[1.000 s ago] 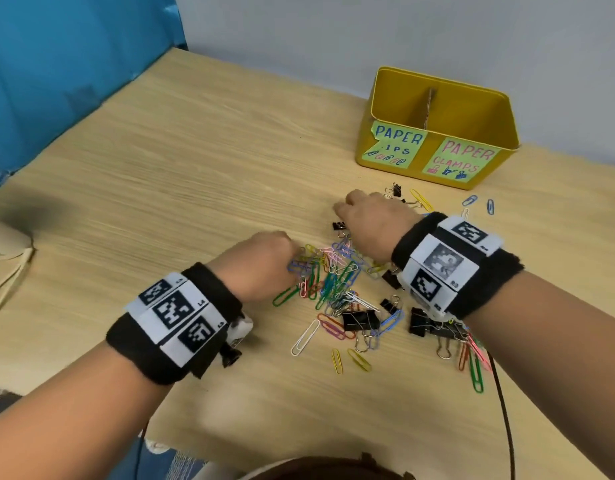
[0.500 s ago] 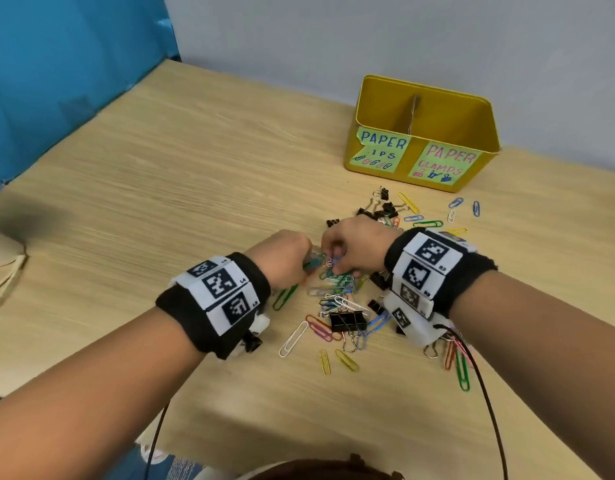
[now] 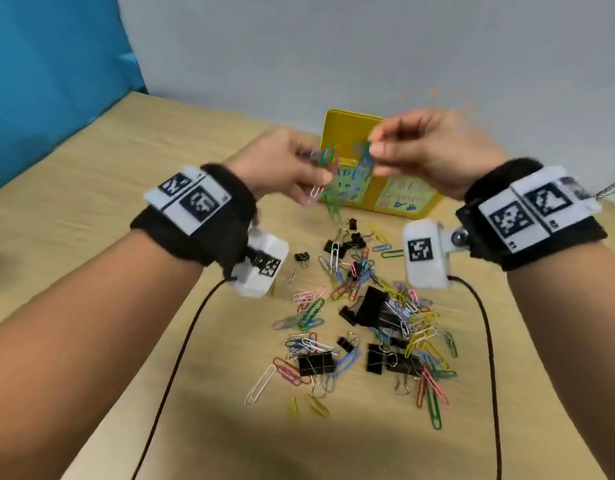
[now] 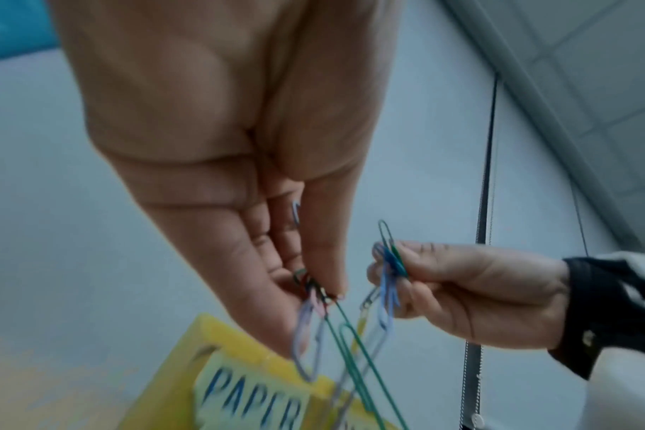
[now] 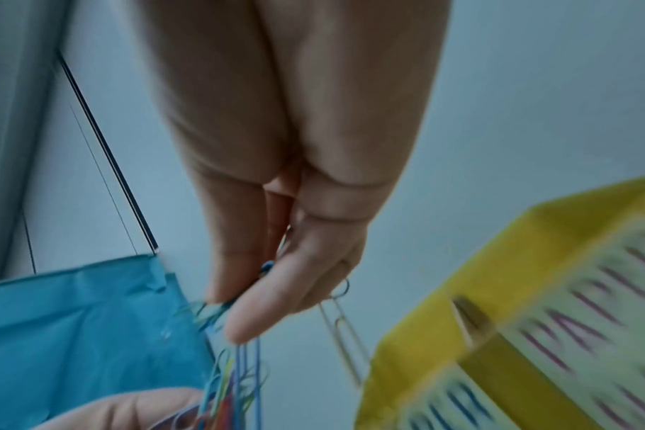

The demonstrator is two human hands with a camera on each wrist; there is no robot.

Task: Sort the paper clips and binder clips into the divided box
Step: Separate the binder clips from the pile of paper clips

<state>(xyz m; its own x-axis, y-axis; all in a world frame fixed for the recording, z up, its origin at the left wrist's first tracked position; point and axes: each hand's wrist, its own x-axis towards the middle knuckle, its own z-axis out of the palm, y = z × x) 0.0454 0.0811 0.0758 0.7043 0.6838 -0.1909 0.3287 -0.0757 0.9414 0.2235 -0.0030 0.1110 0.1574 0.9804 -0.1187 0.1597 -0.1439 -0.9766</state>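
Both hands are raised in front of the yellow divided box (image 3: pixel 340 128). My left hand (image 3: pixel 292 164) pinches a bunch of coloured paper clips (image 3: pixel 328 168) that hangs down tangled; in the left wrist view the left hand (image 4: pixel 313 288) holds those clips (image 4: pixel 336 328) by thumb and fingertips. My right hand (image 3: pixel 378 150) pinches another bunch of blue and green paper clips (image 3: pixel 364 164), seen in the right wrist view as the right hand (image 5: pixel 236 302) with clips (image 5: pixel 240 372) dangling. The two bunches look linked. A mixed pile of paper clips (image 3: pixel 416 323) and black binder clips (image 3: pixel 316 363) lies on the table below.
The wooden table (image 3: pixel 108 209) runs left to a blue curtain (image 3: pixel 49 64); a grey wall stands behind the box. Labels on the box front read PAPER CLIPS (image 4: pixel 254 401) on the left and PAPER CLAMPS (image 3: pixel 403 199) on the right. Black cables hang from both wristbands.
Both hands rose from the pile on the table, each lifting a bunch of paper clips, and now hold them up in front of the box.
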